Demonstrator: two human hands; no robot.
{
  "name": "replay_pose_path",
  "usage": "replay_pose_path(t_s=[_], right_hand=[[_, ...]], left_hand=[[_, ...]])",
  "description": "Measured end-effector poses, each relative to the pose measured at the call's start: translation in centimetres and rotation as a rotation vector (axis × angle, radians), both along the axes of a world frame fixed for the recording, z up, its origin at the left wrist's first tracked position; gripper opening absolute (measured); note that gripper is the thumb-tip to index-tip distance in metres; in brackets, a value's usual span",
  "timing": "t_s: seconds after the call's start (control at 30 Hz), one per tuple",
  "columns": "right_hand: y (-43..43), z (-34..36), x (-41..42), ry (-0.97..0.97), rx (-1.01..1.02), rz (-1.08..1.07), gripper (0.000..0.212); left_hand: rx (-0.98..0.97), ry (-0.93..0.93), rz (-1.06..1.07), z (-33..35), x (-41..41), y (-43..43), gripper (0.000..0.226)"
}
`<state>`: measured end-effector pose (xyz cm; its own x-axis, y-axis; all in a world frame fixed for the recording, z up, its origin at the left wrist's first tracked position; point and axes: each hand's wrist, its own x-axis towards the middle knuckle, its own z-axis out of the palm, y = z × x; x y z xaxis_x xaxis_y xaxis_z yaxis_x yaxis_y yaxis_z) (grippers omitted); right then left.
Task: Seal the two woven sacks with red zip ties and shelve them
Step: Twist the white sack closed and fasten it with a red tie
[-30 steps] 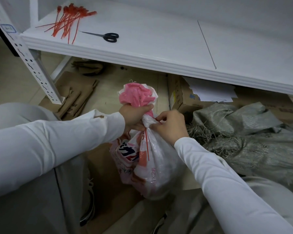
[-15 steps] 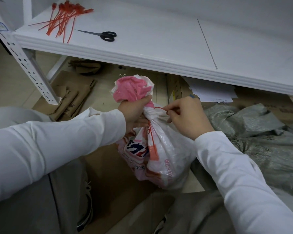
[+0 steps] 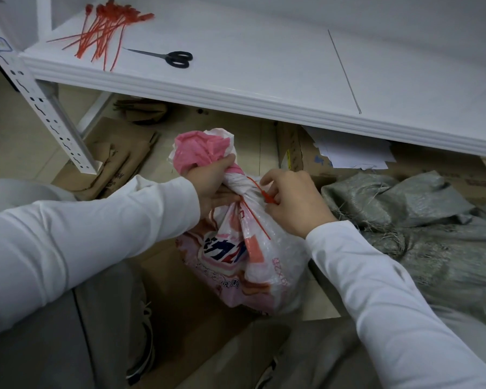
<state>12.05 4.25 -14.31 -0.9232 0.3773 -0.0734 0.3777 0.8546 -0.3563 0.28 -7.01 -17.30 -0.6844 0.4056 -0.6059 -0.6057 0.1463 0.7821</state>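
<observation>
Woven plastic, pink and white: the printed sack stands on flattened cardboard on the floor, just in front of the white shelf and between the person's knees. Long axis roughly upright, leaning a little; gathered mouth points up toward the shelf edge.

Red zip tie is looped round the twisted neck. Its free tail runs down the sack's front, slanting toward the person's right.

Left hand is clenched round the neck just under the pink ruffle of the mouth. Right hand is on the far side of the neck, fingers curled, fingertips pinching the tie's head end.

Grey woven sack lies slumped on the floor just right of the printed one, frayed threads showing.

On the shelf, left end: bundle of spare ties, with black-handled scissors beside it, blades pointing left.
</observation>
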Motion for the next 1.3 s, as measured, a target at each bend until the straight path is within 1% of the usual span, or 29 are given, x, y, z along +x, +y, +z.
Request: replay_pose_path(t_s=[0.07,0.2,0.27,0.37,0.4,0.47,0.6,0.63,0.7,0.73,0.83,0.9,1.0,1.03,1.1,1.17,1.2,1.23,1.3], right_hand=[[0.3,0.0,0.0,-0.007,-0.009,-0.04,0.036],[0.6,0.3,0.1,-0.022,-0.04,-0.095,0.018],[0.2,0.5,0.2,-0.029,-0.013,-0.084,0.021],[-0.3,0.7,0.5,0.055,0.084,0.011,0.039],[-0.4,0.9,0.5,0.085,0.116,0.043,0.042],[-0.4,1.2,0.4,0.11,0.134,0.079,0.036],[-0.1,1.1,0.2,0.056,0.146,0.131,0.021],[-0.1,1.0,0.2,0.041,0.153,0.148,0.021],[-0.2,0.7,0.0,0.016,0.145,0.158,0.034],[-0.3,0.6,0.0,0.028,0.138,0.158,0.037],[-0.1,0.1,-0.2,0.16,0.09,0.136,0.036],[0.0,-0.1,-0.2,0.251,-0.009,0.079,0.034],[0.1,-0.1,-0.1,0.271,-0.239,-0.056,0.032],[0.2,-0.1,-0.1,0.269,-0.342,-0.113,0.032],[0.4,0.2,-0.2,0.3,-0.626,-0.25,0.031],[0.8,0.4,-0.1,0.332,-0.868,-0.355,0.03],[1.0,0.3,-0.1,0.327,-0.931,-0.383,0.03],[1.2,0.3,-0.1,0.309,-0.965,-0.398,0.031],[1.4,0.1,-0.2,0.26,-1.013,-0.423,0.032]], left_hand=[[0.015,0.002,-0.003,0.1,-0.1,0.0,0.046],[0.021,-0.006,-0.033,0.3,0.1,0.2,0.049],[0.022,-0.004,-0.026,0.4,0.0,0.2,0.048],[0.042,0.009,-0.005,0.8,-0.4,0.3,0.045],[0.051,0.01,0.002,0.9,-0.5,0.3,0.044],[0.062,0.011,0.014,1.2,-0.7,0.4,0.044],[0.068,0.01,0.031,1.5,-0.9,0.5,0.046],[0.063,0.01,0.027,1.5,-0.9,0.5,0.044],[0.052,0.013,0.01,1.5,-0.7,0.5,0.043],[0.048,0.016,-0.002,1.5,-0.7,0.5,0.044],[0.042,0.032,-0.019,1.4,-0.6,0.5,0.048],[0.034,0.065,-0.033,1.4,-0.6,0.5,0.049],[0.013,0.116,-0.066,1.5,-0.3,0.5,0.049],[0.006,0.119,-0.068,1.5,-0.3,0.6,0.048],[-0.002,0.137,-0.049,1.6,-0.3,0.6,0.049],[-0.004,0.208,-0.016,1.6,-0.4,0.7,0.058],[-0.011,0.257,-0.006,1.5,-0.4,0.8,0.064],[-0.013,0.311,0.006,1.6,-0.3,0.8,0.065],[0.007,0.404,0.018,1.8,0.0,0.6,0.055]])
